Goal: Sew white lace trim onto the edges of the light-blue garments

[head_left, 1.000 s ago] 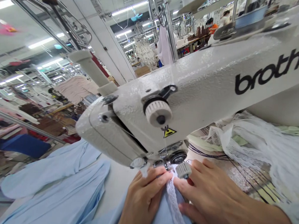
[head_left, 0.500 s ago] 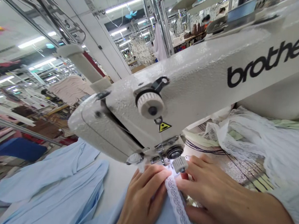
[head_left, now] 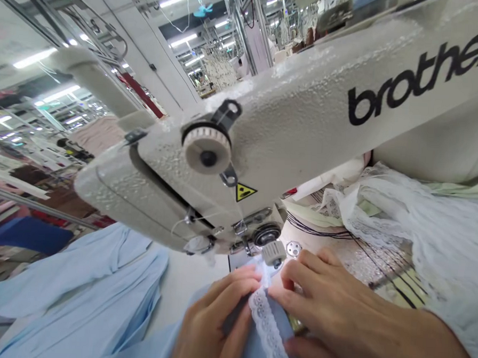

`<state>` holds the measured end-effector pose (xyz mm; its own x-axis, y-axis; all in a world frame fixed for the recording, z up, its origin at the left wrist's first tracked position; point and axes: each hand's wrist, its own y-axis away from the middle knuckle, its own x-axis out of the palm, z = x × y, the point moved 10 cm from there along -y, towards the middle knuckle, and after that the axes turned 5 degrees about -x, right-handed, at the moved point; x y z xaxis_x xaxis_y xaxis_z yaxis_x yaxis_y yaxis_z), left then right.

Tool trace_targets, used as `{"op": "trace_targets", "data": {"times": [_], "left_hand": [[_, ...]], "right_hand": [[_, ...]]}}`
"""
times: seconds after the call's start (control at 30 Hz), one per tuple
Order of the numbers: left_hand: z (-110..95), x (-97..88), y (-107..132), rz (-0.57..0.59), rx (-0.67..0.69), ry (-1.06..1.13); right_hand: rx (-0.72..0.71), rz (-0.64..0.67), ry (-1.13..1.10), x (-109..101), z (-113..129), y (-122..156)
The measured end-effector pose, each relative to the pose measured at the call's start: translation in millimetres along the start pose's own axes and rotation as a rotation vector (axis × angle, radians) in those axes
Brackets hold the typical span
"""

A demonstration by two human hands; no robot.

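A light blue fabric piece (head_left: 241, 331) with a strip of white scalloped lace trim (head_left: 266, 324) along it runs under the sewing machine's needle area (head_left: 248, 249). My left hand (head_left: 218, 317) presses on the blue fabric left of the lace, fingers close together and fingertips at its edge. On the other side my right hand (head_left: 328, 306) has its fingers curled, with index finger and thumb at the lace's right edge. Both hands sit just in front of the presser foot, which is partly hidden by a white ribbed knob (head_left: 274, 253).
The white machine arm (head_left: 298, 112) spans the view above my hands. More light blue fabric pieces (head_left: 77, 288) lie at the left. White lacy fabric (head_left: 413, 209) is heaped at the right, near dark cords (head_left: 320, 230) and pale green cloth (head_left: 411, 289).
My view has shifted, so the machine head appears farther left and larger. Both hands now sit slightly farther back from the needle, and the lace bends more near my fingertips.
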<state>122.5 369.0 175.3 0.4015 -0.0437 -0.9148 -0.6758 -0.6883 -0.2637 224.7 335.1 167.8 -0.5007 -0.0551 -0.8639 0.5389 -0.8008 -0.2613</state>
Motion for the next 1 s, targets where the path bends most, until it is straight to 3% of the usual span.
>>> {"op": "trace_targets", "data": {"times": [0.1,0.2,0.3,0.67,1.0], "left_hand": [[-6,1.2,7,-0.053,0.027,-0.08],[-23,-3.7,13,-0.16,0.151,-0.15],[-37,-2.4,15,-0.157,0.247,-0.159],[-30,3.5,10,-0.137,0.172,-0.071],[-22,-2.2,-6,-0.138,0.154,-0.059]], "right_hand": [[-0.064,0.045,0.037,1,8,-3],[-0.109,0.065,0.059,2,14,-5],[-0.124,0.038,0.073,3,14,-5],[-0.089,-0.077,0.1,-2,9,2],[0.009,-0.004,-0.043,1,-3,-3]]}}
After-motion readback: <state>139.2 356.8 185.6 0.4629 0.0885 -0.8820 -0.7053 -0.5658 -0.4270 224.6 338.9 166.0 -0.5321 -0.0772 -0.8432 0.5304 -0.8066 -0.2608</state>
